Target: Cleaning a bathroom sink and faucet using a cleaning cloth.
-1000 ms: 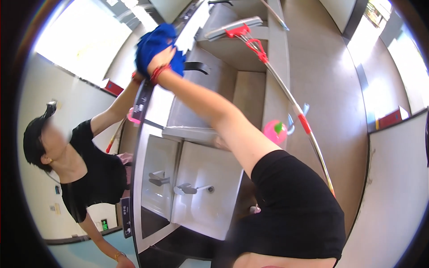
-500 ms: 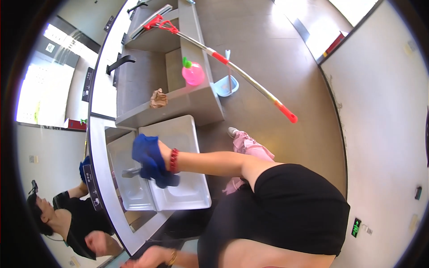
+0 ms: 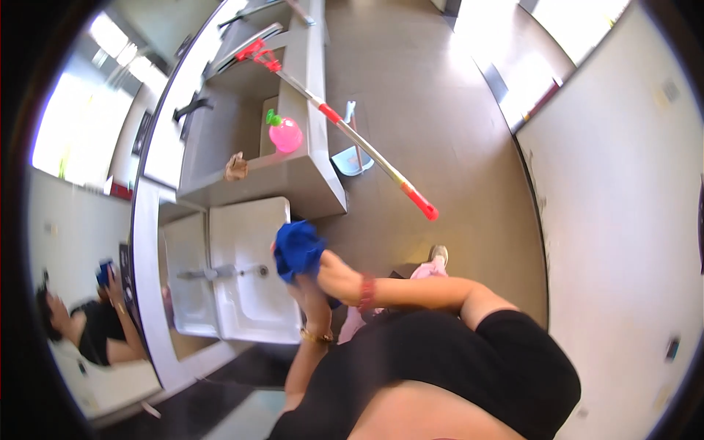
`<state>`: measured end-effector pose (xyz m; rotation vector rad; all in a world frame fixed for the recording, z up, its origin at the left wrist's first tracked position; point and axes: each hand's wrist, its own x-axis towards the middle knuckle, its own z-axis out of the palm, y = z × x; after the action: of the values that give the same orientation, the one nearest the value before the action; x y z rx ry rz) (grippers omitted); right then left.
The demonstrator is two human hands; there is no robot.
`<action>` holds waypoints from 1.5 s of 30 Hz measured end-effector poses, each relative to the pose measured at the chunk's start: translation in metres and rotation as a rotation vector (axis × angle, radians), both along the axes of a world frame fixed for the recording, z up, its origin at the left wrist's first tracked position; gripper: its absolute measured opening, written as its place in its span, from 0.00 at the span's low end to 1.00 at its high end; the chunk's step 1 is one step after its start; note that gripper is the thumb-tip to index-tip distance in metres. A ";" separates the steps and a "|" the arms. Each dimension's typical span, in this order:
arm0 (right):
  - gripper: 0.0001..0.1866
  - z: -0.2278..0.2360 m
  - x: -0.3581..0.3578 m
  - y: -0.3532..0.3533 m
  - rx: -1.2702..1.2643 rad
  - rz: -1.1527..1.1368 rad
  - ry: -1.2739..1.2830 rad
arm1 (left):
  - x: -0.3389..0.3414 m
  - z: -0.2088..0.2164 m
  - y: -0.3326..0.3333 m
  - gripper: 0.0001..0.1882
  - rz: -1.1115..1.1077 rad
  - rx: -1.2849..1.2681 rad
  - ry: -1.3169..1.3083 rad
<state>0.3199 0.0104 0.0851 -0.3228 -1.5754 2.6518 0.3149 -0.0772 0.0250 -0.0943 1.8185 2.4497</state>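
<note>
A bunched blue cloth [image 3: 299,251] is held up over the right edge of a white washbasin [image 3: 246,306]. My right hand [image 3: 336,276], with a red bead bracelet at its wrist, grips the cloth from the right. From below, my left hand [image 3: 311,299], wearing a gold bracelet, is closed on the cloth's lower part. Most of the fingers of both hands are hidden by the fabric. The basin's grey metal tap [image 3: 214,273] stands clear of both hands.
Beyond the basin, a grey trough sink [image 3: 257,180] carries a pink bottle [image 3: 286,135] with a green top and crumpled brown paper [image 3: 236,167]. A red-and-silver mop [image 3: 367,150] leans across its edge. A light-blue dustpan [image 3: 350,163] sits on the floor. The mirror [image 3: 81,220] lines the left.
My right hand has carried the blue cloth from over the tap to the basin's right edge. My left hand has come up from the lower left and taken hold of it too.
</note>
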 end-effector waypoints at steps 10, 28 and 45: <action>0.26 -0.010 0.098 0.223 0.187 0.230 -0.127 | 0.054 -0.019 0.197 0.17 -0.171 -0.191 0.131; 0.25 -0.041 0.026 0.201 0.172 0.185 -0.292 | -0.207 -0.160 -0.181 0.51 0.150 -1.727 -0.343; 0.29 -0.003 0.002 0.183 -0.357 -0.082 -0.193 | -0.252 -0.237 -0.304 0.49 -0.499 -1.794 -0.254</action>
<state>0.3222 0.1934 0.0825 -0.6587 -1.0868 2.9010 0.0632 -0.3808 -0.2117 -0.0345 2.6576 0.0036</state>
